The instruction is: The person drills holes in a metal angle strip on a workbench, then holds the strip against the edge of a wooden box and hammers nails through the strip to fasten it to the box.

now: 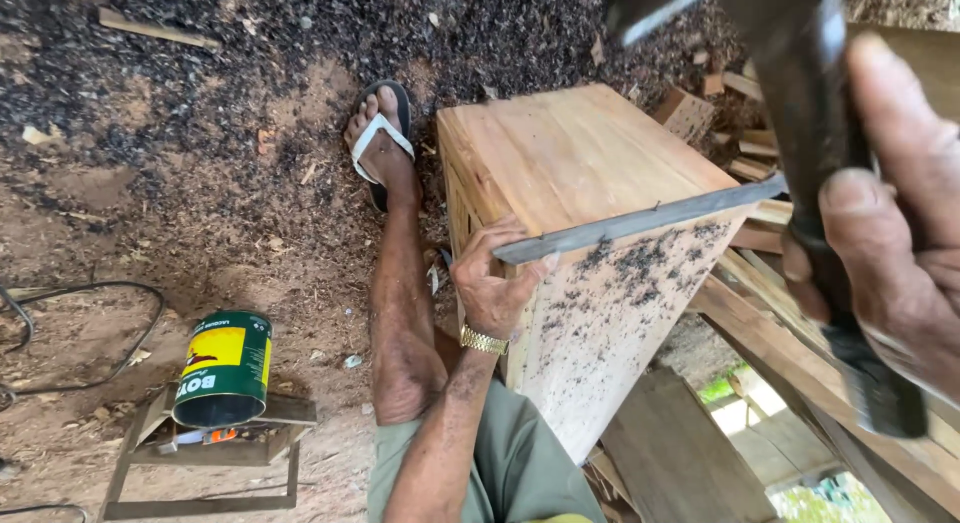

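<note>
Left hand [492, 283] is clamped on the near end of a thin wooden strip [640, 221], fingers curled over it, pinning it along the top edge of a wooden box [570, 163]. A small nail [657, 206] stands up from the strip, farther along from that hand. The box's pale side face, just below the strip, is speckled with dark debris. Right hand [890, 233] is up high and close to the camera, fist wrapped around the dark handle of a hammer [800, 93], blurred, above the strip's far end. A gold wristwatch [484, 340] sits on the left wrist. Beyond the left hand, a foot in a white-strapped flip-flop [380, 143] rests on the dirt floor [200, 233]. Well off to the left hand's outer side, a green and yellow tin can [224, 368] lies on a small wooden frame [200, 453].
</note>
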